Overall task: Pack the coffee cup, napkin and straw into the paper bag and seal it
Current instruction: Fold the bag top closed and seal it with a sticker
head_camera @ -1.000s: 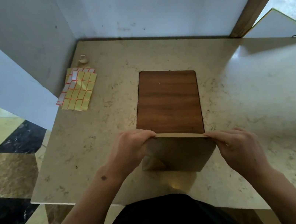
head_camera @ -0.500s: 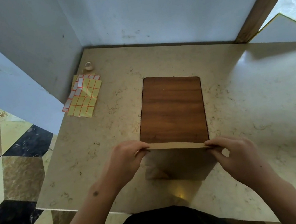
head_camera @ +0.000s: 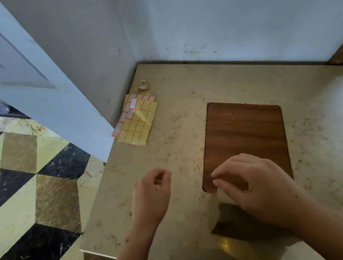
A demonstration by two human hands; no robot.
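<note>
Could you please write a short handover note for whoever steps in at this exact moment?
Left hand: above the table, left of the bag, fingers loosely curled, holding nothing.
Right hand: fingers at the top of the paper bag, covering it; the grip itself is hidden.
The bag stands at the near edge of the table, in front of the wooden board. Cup, napkin and straw are not visible, possibly inside.
Sticker sheets lie at the far left, untouched.
Left to do: probably fetch a sticker and seal the bag.
</note>
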